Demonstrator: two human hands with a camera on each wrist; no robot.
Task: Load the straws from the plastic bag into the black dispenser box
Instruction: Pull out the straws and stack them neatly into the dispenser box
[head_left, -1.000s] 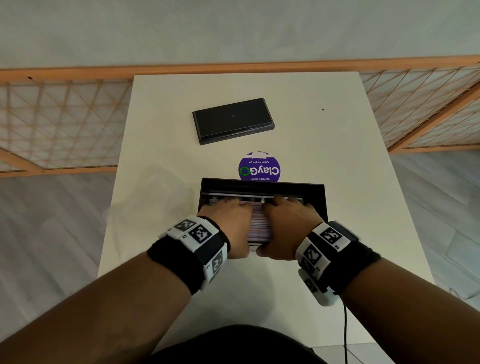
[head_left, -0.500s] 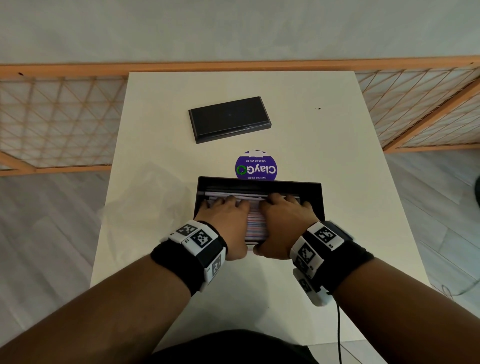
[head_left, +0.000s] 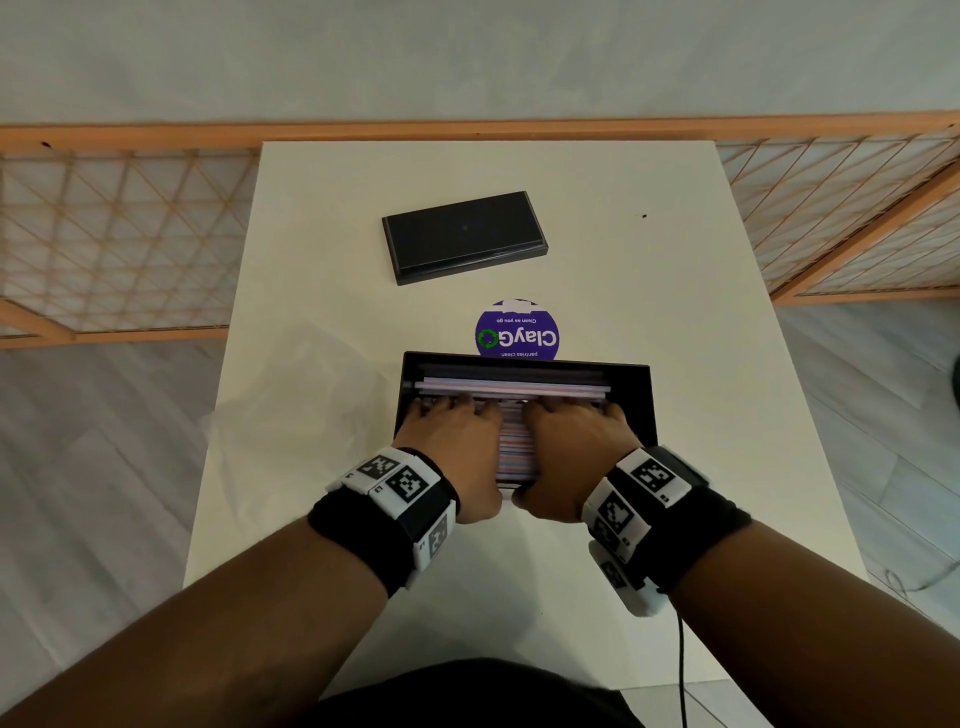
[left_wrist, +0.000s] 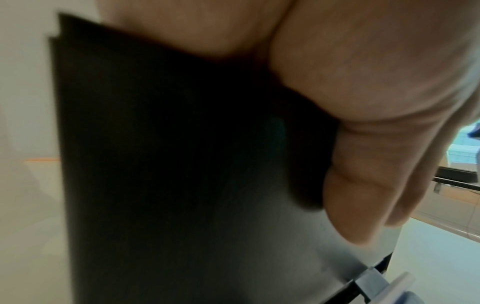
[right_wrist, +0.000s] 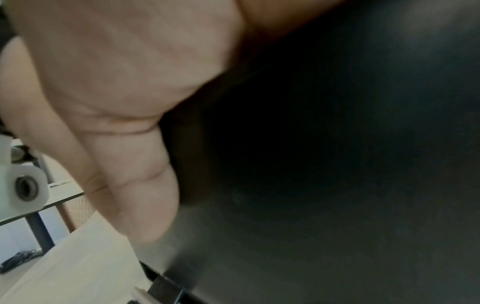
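Pressing down side by side, the left hand (head_left: 451, 446) and right hand (head_left: 570, 451) lie palm-down on the straws (head_left: 514, 387) inside the black dispenser box (head_left: 636, 402); fingers are stretched forward and spread flat over the bundle, not curled round anything, while both thumbs hang down over the box's near wall. The left wrist view shows the thumb of that hand (left_wrist: 369, 174) lying against the box's dark outer face (left_wrist: 182, 164), and the right wrist view shows the same for the other hand (right_wrist: 124, 127) against the box (right_wrist: 337, 164); both views are blurred. The straws, pale pink and white with some blue, lie lengthwise across the box, filling it from the far wall to the near one. The box stands on the near half of the white worktop (head_left: 675, 291). The clear plastic bag (head_left: 291, 405) lies crumpled and flat on the worktop just left of the box. A round purple sticker (head_left: 517, 332) sits just beyond the box's far wall, and further back lies a flat black lid (head_left: 464, 236), well apart from the box
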